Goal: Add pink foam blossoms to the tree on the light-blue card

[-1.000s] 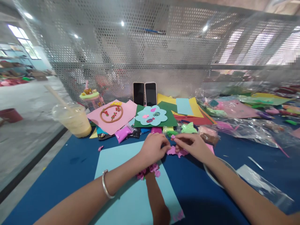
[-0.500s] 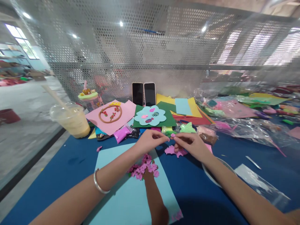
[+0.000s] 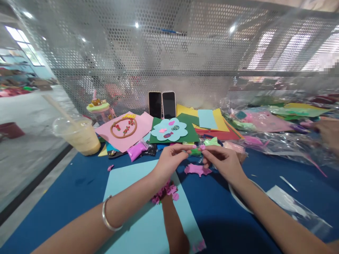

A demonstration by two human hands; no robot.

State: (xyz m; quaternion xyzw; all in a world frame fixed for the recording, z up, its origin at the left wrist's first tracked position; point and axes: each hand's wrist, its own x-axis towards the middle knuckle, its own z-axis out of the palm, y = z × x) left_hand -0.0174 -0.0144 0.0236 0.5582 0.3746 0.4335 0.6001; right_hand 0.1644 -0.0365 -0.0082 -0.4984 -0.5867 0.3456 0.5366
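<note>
My right hand (image 3: 225, 162) pinches a small piece of pink modelling clay (image 3: 203, 147) between thumb and fingers. Just left of it is my left hand (image 3: 173, 157), its index finger stretched out and the thumb slightly apart below. Its index tip looks pink; whether that is clay or a nail I cannot tell. Beneath my hands lies a flattened, ragged-edged pink clay sheet (image 3: 197, 169). Under my left forearm is a light blue sheet (image 3: 137, 225) bearing a brown clay tree trunk (image 3: 173, 220), topped with pink clay blossoms (image 3: 172, 190) that my wrist partly covers.
Behind stand two phones (image 3: 168, 105) against a perforated metal panel (image 3: 119, 53). A drink cup (image 3: 82, 137) is at the left. Clay packets, including a purple one (image 3: 137, 151), and coloured sheets (image 3: 208, 119) line the back. Another person's blurred hand (image 3: 328, 135) appears at far right.
My left index finger and thumb have parted slightly, and the right hand's clay piece has shifted right and up. A blurred hand has entered at the right edge.
</note>
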